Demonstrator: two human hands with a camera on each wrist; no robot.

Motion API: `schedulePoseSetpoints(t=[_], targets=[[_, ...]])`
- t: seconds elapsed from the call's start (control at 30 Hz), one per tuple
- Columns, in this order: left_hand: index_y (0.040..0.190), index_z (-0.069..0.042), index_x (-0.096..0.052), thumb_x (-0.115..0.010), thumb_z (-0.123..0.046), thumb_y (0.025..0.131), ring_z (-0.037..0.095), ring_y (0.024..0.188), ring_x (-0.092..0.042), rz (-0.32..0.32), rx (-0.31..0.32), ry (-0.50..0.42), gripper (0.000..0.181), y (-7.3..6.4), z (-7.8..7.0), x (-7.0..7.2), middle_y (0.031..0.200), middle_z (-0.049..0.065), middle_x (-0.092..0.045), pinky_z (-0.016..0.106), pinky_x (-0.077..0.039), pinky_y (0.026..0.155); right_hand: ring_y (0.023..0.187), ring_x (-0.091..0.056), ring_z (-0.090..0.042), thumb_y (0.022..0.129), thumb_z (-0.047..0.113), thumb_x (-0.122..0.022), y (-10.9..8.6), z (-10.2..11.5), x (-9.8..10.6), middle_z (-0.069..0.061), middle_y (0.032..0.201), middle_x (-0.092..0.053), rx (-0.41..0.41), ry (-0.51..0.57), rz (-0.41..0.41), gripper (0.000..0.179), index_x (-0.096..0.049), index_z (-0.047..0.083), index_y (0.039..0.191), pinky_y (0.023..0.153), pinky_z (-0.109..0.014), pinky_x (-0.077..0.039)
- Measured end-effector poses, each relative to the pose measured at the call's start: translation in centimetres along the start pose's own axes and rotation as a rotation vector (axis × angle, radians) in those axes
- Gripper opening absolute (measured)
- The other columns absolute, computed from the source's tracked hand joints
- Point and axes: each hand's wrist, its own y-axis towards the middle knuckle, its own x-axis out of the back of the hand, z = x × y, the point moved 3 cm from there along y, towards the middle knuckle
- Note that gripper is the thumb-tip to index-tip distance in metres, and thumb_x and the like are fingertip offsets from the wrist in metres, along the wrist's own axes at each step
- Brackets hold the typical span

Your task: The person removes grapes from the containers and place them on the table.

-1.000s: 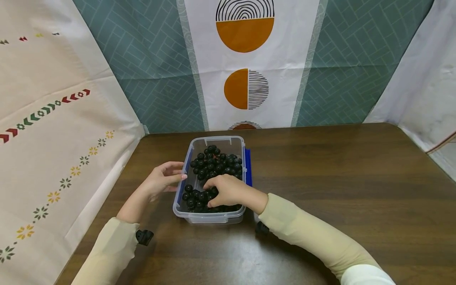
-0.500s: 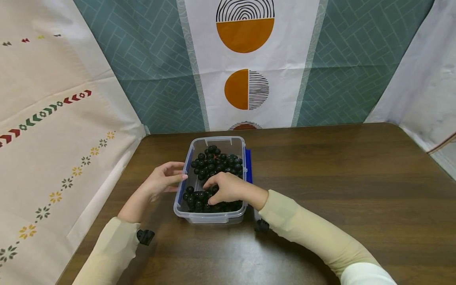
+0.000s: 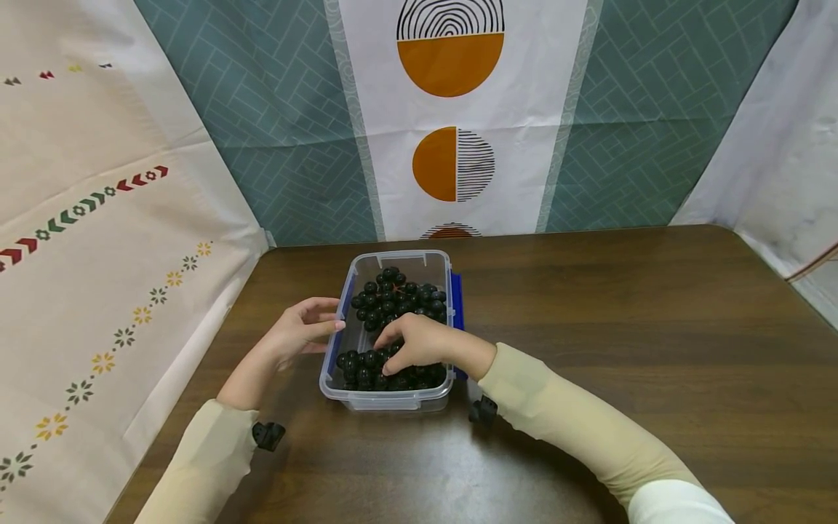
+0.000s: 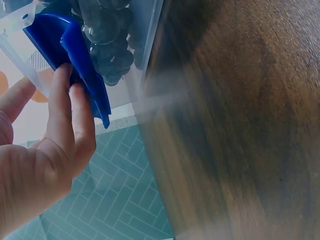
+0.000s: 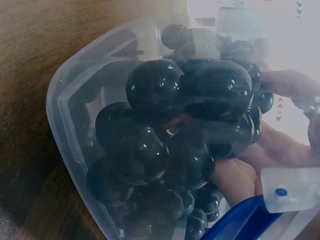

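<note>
Tabletop (image 3: 622, 349), wood-grained, grapes (image 3: 388, 307), patterned cloth (image 3: 471, 113)

Black grapes (image 3: 388, 308), blue clip (image 3: 457, 298), brown wood-grained table (image 3: 622, 327)

Right hand (image 3: 422, 343) hiding part of grape cluster (image 3: 361, 369) at container's six o'clock; head-view edge cropping right sleeve (image 3: 583, 429), five o'clock.
</note>
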Motion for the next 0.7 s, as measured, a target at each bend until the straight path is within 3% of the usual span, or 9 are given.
schedulePoseSetpoints(t=[0.5,0.7], targets=[[0.144,-0.006,-0.035,-0.065,-0.024,0.091,0.024,0.113,-0.058,0.016,0.003,-0.007,0.064,0.22,0.3,0.13,0.141,0.026,-0.041,0.042,-0.052,0.088,0.117,-0.054,-0.02,0.081,0.013,-0.074,0.34,-0.41,0.6,-0.005,0.123,-0.062,-0.014,0.099,0.037,0.037,-0.067,0.009,0.117,0.097,-0.037,-0.045],[0.144,-0.006,-0.036,-0.065,-0.023,0.091,0.022,0.111,-0.059,0.015,0.008,-0.015,0.063,0.3,0.35,0.22,0.141,0.026,-0.041,0.041,-0.052,0.087,0.107,-0.055,-0.016,0.081,0.014,-0.075,0.33,-0.19,0.85,-0.006,0.122,-0.062,-0.037,0.115,0.043,0.037,-0.067,0.009,0.117,0.077,-0.028,-0.051]])
